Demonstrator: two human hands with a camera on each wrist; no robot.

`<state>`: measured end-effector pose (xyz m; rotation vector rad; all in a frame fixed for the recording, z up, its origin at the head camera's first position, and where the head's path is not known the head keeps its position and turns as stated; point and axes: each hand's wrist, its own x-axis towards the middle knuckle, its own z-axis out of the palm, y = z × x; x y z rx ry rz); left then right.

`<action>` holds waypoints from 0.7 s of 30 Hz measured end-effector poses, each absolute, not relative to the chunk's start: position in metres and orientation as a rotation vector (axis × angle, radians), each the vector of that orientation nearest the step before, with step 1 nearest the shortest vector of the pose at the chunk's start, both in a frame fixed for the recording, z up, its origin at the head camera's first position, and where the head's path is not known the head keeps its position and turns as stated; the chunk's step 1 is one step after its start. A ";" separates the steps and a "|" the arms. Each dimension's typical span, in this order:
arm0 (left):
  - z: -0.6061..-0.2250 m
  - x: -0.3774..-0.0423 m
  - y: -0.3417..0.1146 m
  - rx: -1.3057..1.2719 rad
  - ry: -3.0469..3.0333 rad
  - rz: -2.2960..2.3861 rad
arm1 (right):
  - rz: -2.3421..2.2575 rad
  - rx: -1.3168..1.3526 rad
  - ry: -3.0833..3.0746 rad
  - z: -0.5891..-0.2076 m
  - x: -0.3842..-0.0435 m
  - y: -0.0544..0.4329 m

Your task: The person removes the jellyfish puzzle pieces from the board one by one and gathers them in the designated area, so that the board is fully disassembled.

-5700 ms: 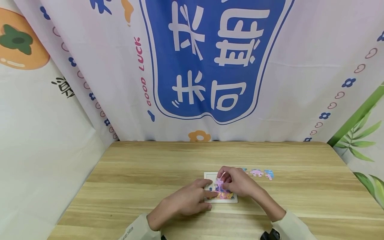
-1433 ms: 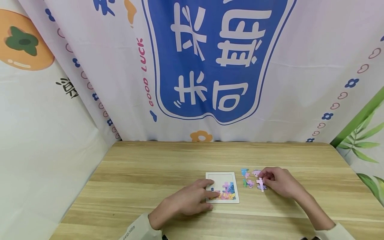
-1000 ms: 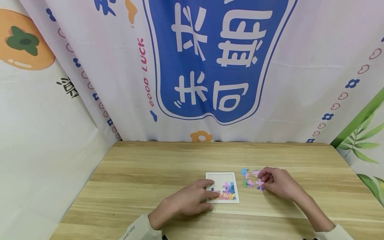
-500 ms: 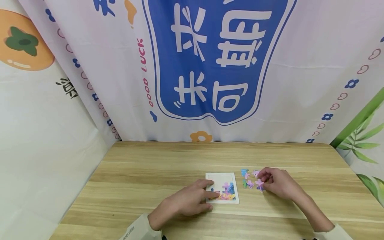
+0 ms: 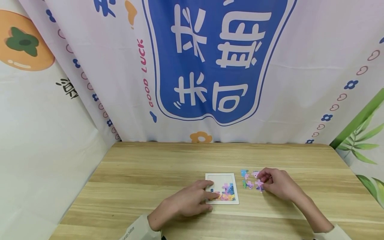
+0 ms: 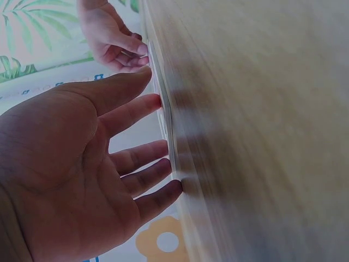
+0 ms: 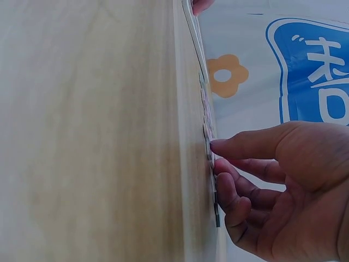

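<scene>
Partly filled puzzle (image 5: 229, 194) — pink, blue, yellow — left fingers (image 5: 212, 195) spread on it, right fingers (image 5: 265, 172) touching pink piece (image 5: 259, 184), grip unclear

A booth-like space walled in fabric: a printed curtain (image 5: 285, 100) with "GOOD LUCK" lettering (image 5: 147, 90) hangs at the far side, pale cloth (image 5: 45, 140) left, leaf-patterned cloth (image 5: 361, 146) right, around a wood-grain desk (image 5: 156, 173).

**Right hand (image 7: 294, 185) at a piece (image 7: 206, 140)**

The thumb tip touches the piece, the other fingers curled close by. More pieces (image 7: 205, 101) line the surface (image 7: 98, 131), seen edge-on. Toward the top is a board's thin edge (image 7: 194, 27), a bit of the left hand (image 7: 202, 5) beside it. Behind, white cloth (image 7: 245, 33) carries an orange flower (image 7: 234, 70) and blue panel (image 7: 294, 54).
</scene>
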<state>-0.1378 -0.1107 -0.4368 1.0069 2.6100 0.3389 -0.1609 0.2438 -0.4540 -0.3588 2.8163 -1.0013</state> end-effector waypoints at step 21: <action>-0.436 -0.138 -0.110 1.017 2.609 0.335 | -1.051 -0.445 2.810 -0.451 -0.165 0.222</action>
